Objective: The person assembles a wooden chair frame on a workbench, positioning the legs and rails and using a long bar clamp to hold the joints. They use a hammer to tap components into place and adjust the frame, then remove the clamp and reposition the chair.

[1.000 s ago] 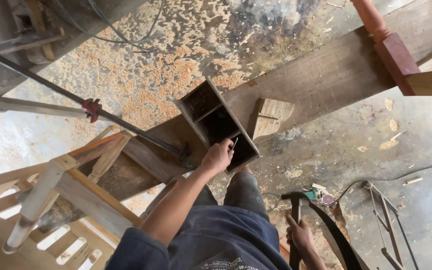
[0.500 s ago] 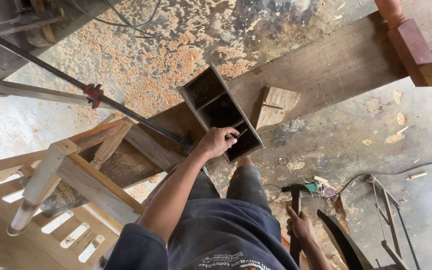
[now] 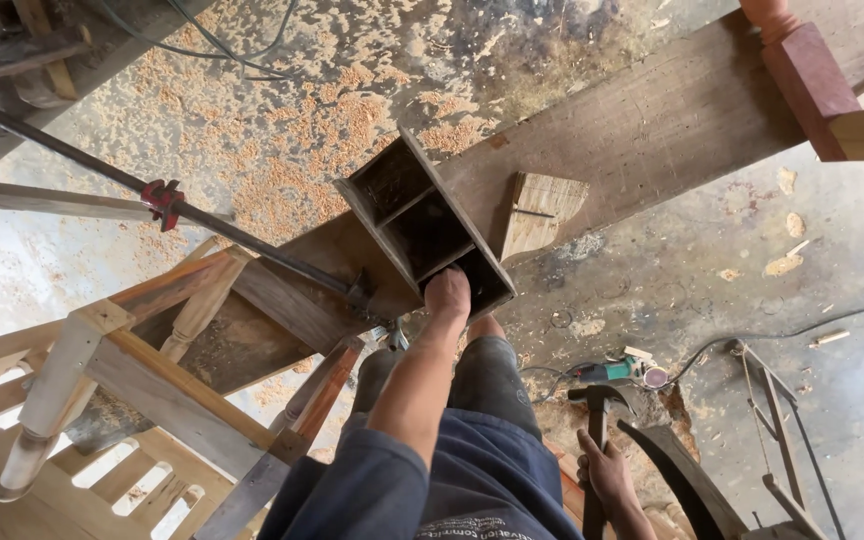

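Gripping the near end wall of a dark wooden divided box [image 3: 422, 225], the left hand [image 3: 448, 295] is closed on its rim, while the right hand [image 3: 607, 472] is wrapped around a hammer [image 3: 597, 420] handle down low. The box sits on the near edge of a wide plank [image 3: 652, 130]; it looks stiff and fairly heavy, best held by the walls. No packages or labels visible.

A woodworking shop: sawdust [image 3: 332, 110] strewn over the concrete floor [image 3: 852, 260], unfinished wooden chair frames [image 3: 142, 370], heavy planks [image 3: 652, 130].
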